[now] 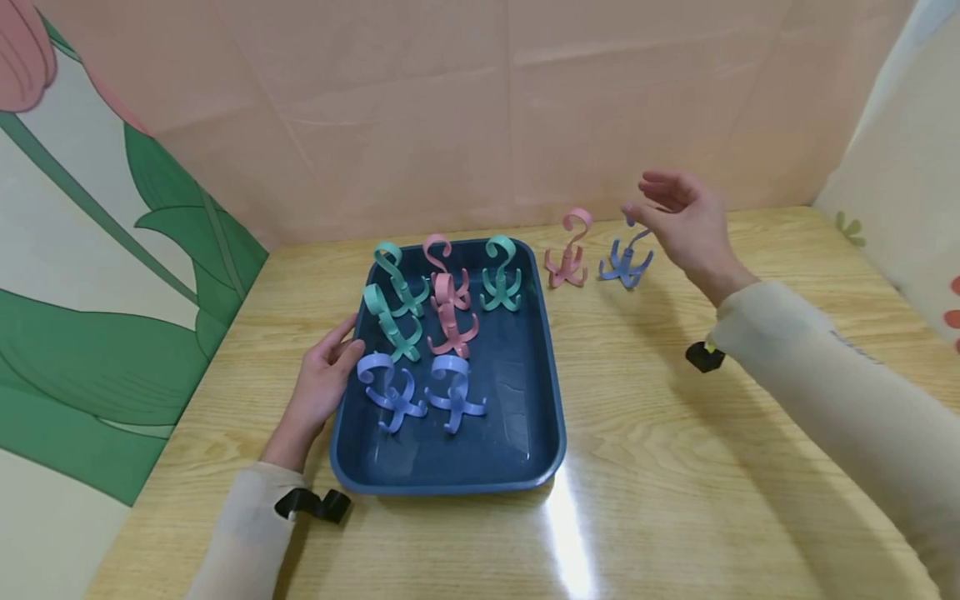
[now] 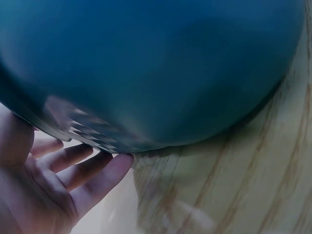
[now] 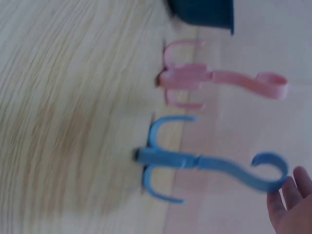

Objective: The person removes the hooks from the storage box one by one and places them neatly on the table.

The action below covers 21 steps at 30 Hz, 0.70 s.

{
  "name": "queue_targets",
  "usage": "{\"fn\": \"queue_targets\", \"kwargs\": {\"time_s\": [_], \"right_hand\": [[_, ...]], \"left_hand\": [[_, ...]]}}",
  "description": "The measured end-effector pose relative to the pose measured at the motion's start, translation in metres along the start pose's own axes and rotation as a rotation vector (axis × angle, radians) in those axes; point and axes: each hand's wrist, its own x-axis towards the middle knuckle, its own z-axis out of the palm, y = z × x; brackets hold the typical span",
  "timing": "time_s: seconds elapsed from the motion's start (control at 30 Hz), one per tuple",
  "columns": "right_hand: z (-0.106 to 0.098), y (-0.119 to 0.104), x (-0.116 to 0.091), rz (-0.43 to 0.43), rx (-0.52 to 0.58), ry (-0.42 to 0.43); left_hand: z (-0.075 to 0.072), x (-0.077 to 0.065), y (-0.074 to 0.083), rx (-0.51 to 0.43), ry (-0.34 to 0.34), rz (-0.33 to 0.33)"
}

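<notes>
My left hand (image 1: 321, 385) holds the long left side of a dark blue tray (image 1: 557, 392), its thumb over the rim. In the left wrist view, its fingers (image 2: 100, 183) lie along the outer wall. My right hand (image 1: 690, 229) is at the curled top of a blue multi-prong hook (image 1: 624, 265) on the table. The right wrist view shows its fingertips right at that curl, with thumb and fingers apart. A pink hook (image 1: 567, 265) stands just left of the blue one.
Inside the tray are three green hooks (image 1: 501, 287), two pink hooks (image 1: 452, 329) and two purple-blue hooks (image 1: 457, 402). A pink covering (image 1: 420, 125) hangs behind the wooden table (image 1: 622, 467). A leaf-patterned panel (image 1: 90, 350) stands at left.
</notes>
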Motion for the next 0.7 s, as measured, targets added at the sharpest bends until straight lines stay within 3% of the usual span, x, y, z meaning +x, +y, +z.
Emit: {"fn": "queue_targets", "kwargs": {"time_s": [0.37,0.53,0.7], "right_hand": [[0.031,-0.023,-0.016,-0.186,-0.184,0.092],[0.045,-0.03,-0.022,-0.253,-0.182,0.058],[0.067,-0.053,-0.042,-0.267,-0.098,-0.006]], "left_hand": [[0.001,0.001,-0.002,0.001,-0.001,0.006],[0.0,0.002,-0.003,0.003,0.001,0.011],[0.0,0.002,-0.004,0.001,0.0,0.014]]}}
